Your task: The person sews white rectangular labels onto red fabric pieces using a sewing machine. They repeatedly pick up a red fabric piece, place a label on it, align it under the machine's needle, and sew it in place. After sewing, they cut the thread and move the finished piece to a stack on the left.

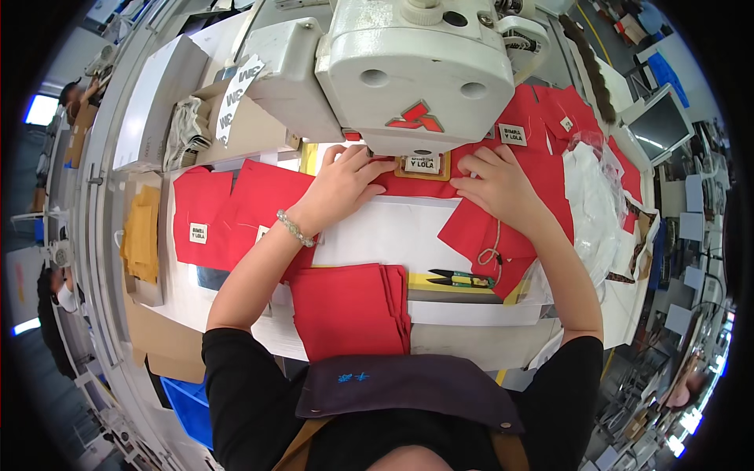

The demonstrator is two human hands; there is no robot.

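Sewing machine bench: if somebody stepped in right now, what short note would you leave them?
Left hand: flat on the red cloth under the sewing machine, fingers by the label.
Right hand: pressing the same cloth from the right.
Both are open, gripping nothing.
Done: labelled red pieces lie to the left.
Left: a folded red stack sits near the body, with no labels showing.
Thread snips lie beside the stack. Whether the label is stitched yet cannot be seen.

Label (422, 164) under machine head (416, 71), between hands.
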